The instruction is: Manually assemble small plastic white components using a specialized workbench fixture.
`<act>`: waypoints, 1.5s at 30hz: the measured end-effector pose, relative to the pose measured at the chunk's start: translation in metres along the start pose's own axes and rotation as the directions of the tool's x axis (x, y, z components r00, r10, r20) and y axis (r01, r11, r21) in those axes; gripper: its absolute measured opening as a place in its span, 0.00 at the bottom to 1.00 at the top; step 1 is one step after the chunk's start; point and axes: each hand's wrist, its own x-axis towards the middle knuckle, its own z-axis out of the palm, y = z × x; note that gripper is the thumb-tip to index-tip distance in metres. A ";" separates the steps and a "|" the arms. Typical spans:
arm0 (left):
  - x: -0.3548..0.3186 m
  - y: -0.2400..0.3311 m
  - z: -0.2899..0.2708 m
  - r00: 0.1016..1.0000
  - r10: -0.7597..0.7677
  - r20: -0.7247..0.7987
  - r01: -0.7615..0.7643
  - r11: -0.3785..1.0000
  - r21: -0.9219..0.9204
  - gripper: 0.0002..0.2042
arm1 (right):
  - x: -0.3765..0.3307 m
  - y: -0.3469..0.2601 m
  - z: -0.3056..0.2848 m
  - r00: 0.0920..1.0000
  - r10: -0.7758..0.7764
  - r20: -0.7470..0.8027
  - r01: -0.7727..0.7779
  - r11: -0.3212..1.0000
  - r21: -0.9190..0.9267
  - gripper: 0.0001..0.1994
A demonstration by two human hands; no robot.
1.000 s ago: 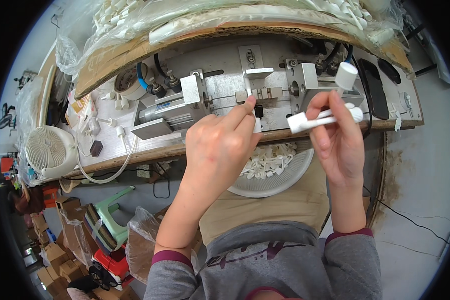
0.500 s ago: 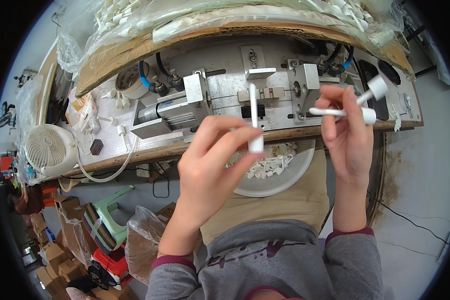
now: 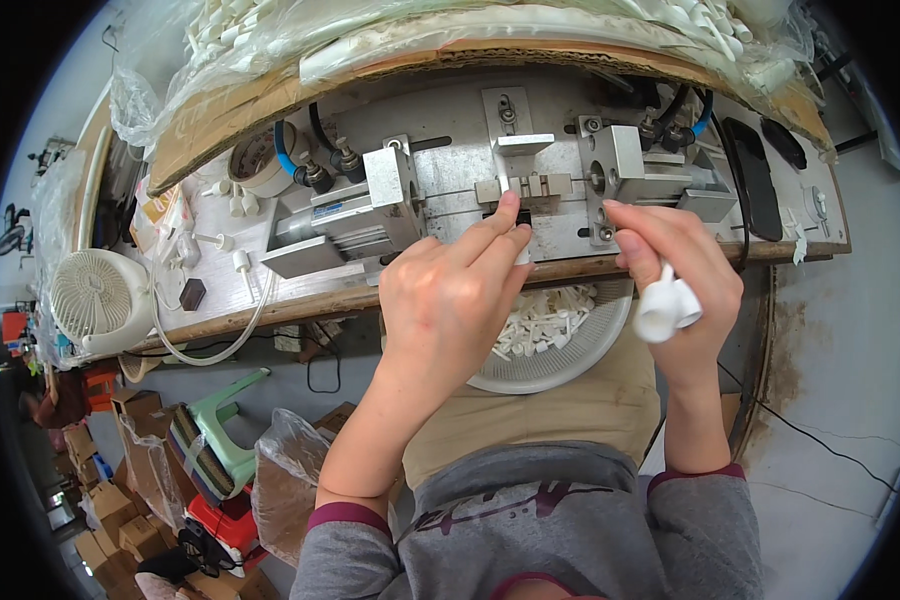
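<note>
My left hand [image 3: 440,290] is closed at the fixture in the middle of the bench. Beyond its index fingertip shows a slim white plastic stick [image 3: 503,178], lying against the small metal block [image 3: 545,187]; its wider cap end is mostly hidden under the fingers. To the right, my right hand [image 3: 695,275] is curled round at least two white capped sticks [image 3: 660,308]. Their round cap ends point toward me below the thumb, and the stems are hidden in the palm.
Metal cylinder clamps stand left [image 3: 355,220] and right [image 3: 625,165] of the block. Below the bench edge, a white basket [image 3: 570,375] of small white parts rests by my lap. At left sits a cream fan [image 3: 95,298]; cardboard [image 3: 240,115] with bagged parts spans the back.
My left hand has moved forward, bringing its white stick to the metal block. My right hand has turned over and lowered, so the caps of its sticks now face me.
</note>
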 end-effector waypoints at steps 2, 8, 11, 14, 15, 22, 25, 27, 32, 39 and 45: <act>0.002 0.007 -0.007 0.980 -0.186 0.075 0.200 0.938 -0.281 0.18 | 0.000 0.003 0.003 0.985 -0.172 -0.004 0.170 0.981 -0.094 0.12; -0.007 0.032 -0.037 0.990 -0.082 0.119 0.144 0.654 -0.743 0.23 | -0.004 0.010 0.016 0.920 -0.376 0.112 0.389 0.910 -0.143 0.19; -0.009 0.034 -0.043 0.990 -0.099 0.103 0.143 0.714 -0.685 0.21 | 0.004 0.017 0.021 0.913 -0.409 -0.008 0.400 0.898 -0.182 0.20; -0.011 0.032 -0.042 0.988 -0.155 -0.001 0.133 0.848 -0.513 0.21 | 0.008 0.018 0.019 0.956 -0.274 -0.102 0.255 0.952 -0.166 0.18; -0.014 0.027 -0.031 0.983 -0.177 -0.054 0.137 0.892 -0.431 0.21 | 0.006 0.015 0.016 0.976 -0.193 -0.106 0.180 0.977 -0.118 0.18; -0.008 0.008 -0.001 0.998 -0.051 0.038 0.048 0.996 0.075 0.15 | 0.001 0.014 0.004 0.987 -0.161 -0.012 0.155 0.923 0.352 0.32; 0.003 0.006 -0.004 0.997 -0.028 0.072 0.019 0.992 0.126 0.15 | -0.002 0.011 -0.002 0.996 -0.094 -0.012 0.087 0.853 0.515 0.32; 0.004 0.007 -0.004 0.995 -0.023 0.094 0.007 0.987 0.163 0.15 | -0.005 0.010 0.001 0.999 -0.032 -0.041 0.050 0.802 0.595 0.31; 0.007 0.003 -0.013 0.994 -0.002 0.113 -0.008 0.996 0.088 0.15 | -0.011 0.006 -0.006 0.995 0.013 0.100 -0.057 0.892 0.448 0.23; 0.088 -0.025 -0.072 0.957 0.031 -0.289 -0.036 0.999 -0.013 0.08 | -0.007 0.002 0.008 0.974 -0.181 0.133 0.187 0.982 -0.032 0.16; 0.156 -0.101 -0.075 0.955 -0.172 -0.241 0.213 0.965 0.155 0.13 | -0.006 0.000 0.034 0.905 -0.301 0.300 0.382 0.885 -0.265 0.10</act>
